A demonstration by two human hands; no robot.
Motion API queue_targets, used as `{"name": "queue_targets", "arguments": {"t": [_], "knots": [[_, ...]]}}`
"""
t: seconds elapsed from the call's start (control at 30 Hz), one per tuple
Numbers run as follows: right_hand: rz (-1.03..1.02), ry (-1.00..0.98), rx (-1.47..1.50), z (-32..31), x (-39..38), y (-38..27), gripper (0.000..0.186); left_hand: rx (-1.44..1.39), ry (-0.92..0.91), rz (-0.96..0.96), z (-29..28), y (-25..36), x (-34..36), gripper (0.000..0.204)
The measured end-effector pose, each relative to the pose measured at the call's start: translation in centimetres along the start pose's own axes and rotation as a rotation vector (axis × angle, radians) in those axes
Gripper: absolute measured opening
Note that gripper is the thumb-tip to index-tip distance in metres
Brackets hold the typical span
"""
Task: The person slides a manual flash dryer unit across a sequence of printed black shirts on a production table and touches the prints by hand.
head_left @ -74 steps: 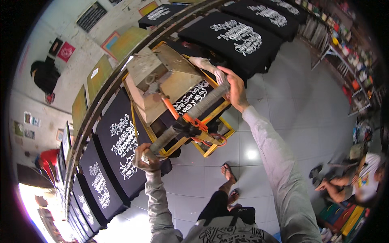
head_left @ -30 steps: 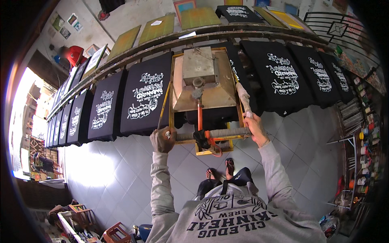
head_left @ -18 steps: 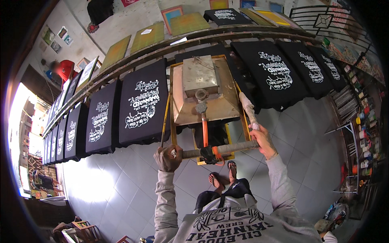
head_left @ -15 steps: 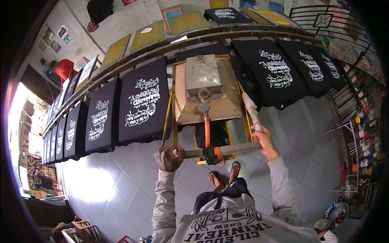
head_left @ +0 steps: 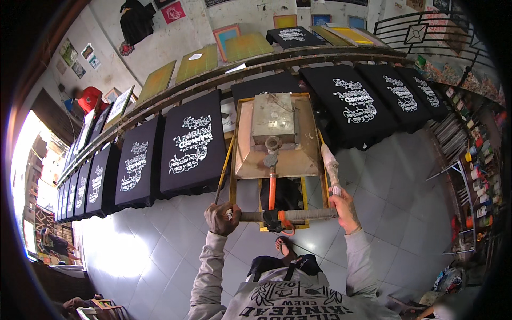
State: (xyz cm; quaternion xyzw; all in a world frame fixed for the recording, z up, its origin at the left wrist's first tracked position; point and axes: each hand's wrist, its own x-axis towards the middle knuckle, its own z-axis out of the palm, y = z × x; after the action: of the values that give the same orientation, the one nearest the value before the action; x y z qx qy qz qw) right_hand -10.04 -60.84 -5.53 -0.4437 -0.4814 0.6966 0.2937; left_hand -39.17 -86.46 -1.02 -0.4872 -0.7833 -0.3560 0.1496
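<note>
Overhead, a long rail [head_left: 240,72] is carrying a row of black printed shirts [head_left: 194,141], and between two of them a boxy metal hood [head_left: 273,136] in a yellow frame is hanging just above the person's hands. Below it, an orange hose [head_left: 271,192] is running down to a horizontal handle bar [head_left: 290,215]. The left hand [head_left: 221,218] is wrapping tightly around the bar's left end, while the right hand [head_left: 345,209] is closing on a wrapped side handle [head_left: 330,168] at the right end.
</note>
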Motion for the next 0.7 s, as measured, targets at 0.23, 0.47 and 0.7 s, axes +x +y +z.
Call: {"name": "queue_targets", "arguments": {"t": [0.23, 0.47, 0.7], "knots": [[-0.025, 0.040, -0.016, -0.6, -2.7, 1.3, 0.028, 0.008, 0.055, 0.106, -0.3, -0.4, -1.5, 0.019], [-0.005, 0.065, 0.021, 0.1, -5.8, 2.9, 0.029, -0.085, 0.104, 0.241, -0.8, -3.0, -1.7, 0.021], [-0.039, 0.183, 0.050, 1.6, -8.7, 4.0, 0.029, -0.206, 0.059, 0.332, -1.5, -5.5, -1.0, 0.014]]}}
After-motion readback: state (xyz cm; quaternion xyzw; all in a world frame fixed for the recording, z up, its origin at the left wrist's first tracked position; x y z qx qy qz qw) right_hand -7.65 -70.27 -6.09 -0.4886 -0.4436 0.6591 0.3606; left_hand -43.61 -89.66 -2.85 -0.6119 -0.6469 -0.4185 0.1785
